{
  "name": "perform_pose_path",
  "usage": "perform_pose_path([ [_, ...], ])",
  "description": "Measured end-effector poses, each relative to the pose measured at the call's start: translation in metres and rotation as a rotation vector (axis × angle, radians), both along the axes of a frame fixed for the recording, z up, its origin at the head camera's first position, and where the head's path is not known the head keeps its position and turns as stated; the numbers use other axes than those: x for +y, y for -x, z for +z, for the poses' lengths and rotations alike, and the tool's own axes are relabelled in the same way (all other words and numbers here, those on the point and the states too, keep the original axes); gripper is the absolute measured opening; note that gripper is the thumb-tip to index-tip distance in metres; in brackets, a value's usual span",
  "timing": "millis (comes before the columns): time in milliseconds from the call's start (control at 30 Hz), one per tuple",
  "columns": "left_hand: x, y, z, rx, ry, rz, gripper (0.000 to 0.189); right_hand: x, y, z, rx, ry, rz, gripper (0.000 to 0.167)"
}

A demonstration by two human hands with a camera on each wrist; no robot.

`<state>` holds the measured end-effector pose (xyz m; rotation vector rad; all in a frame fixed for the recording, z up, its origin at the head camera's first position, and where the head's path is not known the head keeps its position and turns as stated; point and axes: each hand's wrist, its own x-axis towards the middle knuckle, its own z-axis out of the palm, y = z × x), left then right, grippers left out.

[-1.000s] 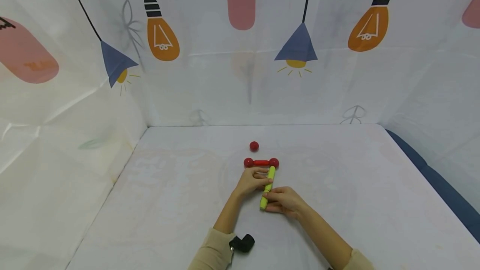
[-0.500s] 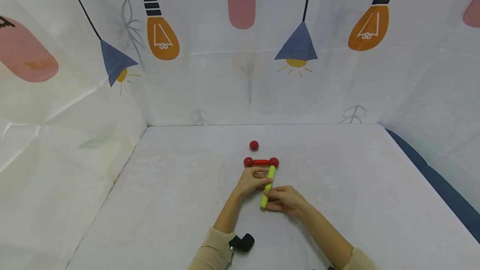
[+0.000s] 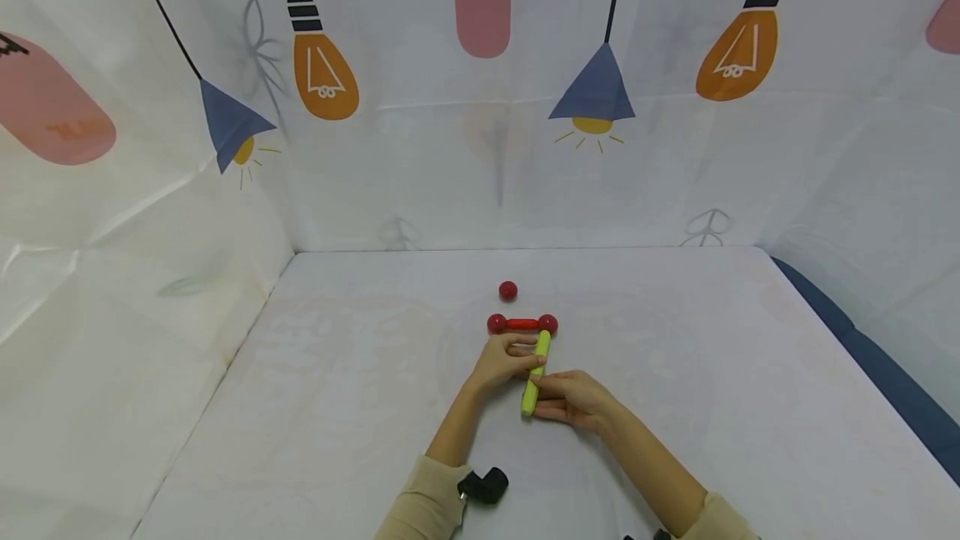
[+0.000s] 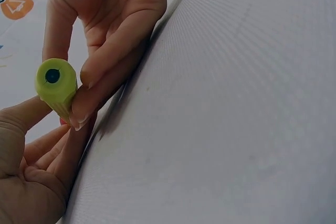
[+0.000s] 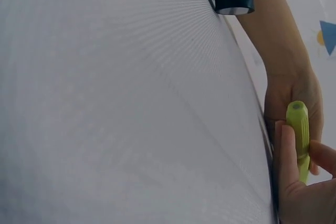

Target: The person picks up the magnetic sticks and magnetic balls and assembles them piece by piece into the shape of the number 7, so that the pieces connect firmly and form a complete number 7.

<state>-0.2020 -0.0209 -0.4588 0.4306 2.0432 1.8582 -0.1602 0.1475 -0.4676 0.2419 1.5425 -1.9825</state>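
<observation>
A yellow-green plastic rod (image 3: 529,398) with ribbed sides lies lengthwise between my hands. My left hand (image 3: 504,363) holds its far half between thumb and fingers, close over the white table. My right hand (image 3: 573,400) pinches the near half. In the left wrist view the rod's end (image 4: 55,87) faces the camera and shows a dark round centre. A joint partway along the rod (image 5: 299,129) shows in the right wrist view. Its far tip comes right up to a red ball (image 3: 548,324), which a red rod (image 3: 522,324) links to another red ball (image 3: 497,324).
A single red ball (image 3: 508,291) sits farther back on the white table (image 3: 360,407). White sheeting (image 3: 420,173) printed with lamps hangs behind and at the sides. A black wrist camera (image 3: 483,486) juts from the left sleeve.
The rod's near end has shifted slightly away from me and to the right. My right thumb has moved a little farther up the rod. The left hand and the red pieces stay in place.
</observation>
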Motion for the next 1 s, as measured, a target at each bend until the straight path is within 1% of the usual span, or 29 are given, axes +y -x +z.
perform_pose_path([
  [200,-0.0001,0.0008,-0.0013,-0.014,-0.028,-0.001,0.039,-0.0004,0.0016,-0.003,-0.012,0.002,-0.003,0.04],
  [333,0.0,0.0007,-0.0013,-0.02,-0.03,0.002,0.039,-0.0007,0.0016,-0.003,-0.01,-0.007,-0.001,0.042],
  [467,0.0003,0.0008,-0.0018,-0.007,-0.027,0.01,0.038,-0.0014,0.0011,-0.0018,-0.003,-0.035,-0.003,0.044],
  [600,0.0006,0.0006,-0.002,0.015,-0.013,0.021,0.037,-0.0028,0.0005,-0.0011,0.015,-0.077,-0.006,0.046],
  [800,0.0004,0.0,-0.0015,0.01,-0.013,0.02,0.039,-0.0037,0.0001,-0.0029,0.058,-0.145,0.008,0.042],
  [1000,0.0003,-0.0004,-0.0015,0.015,-0.005,0.026,0.04,-0.0054,-0.0016,-0.0014,0.096,-0.16,0.022,0.039],
])
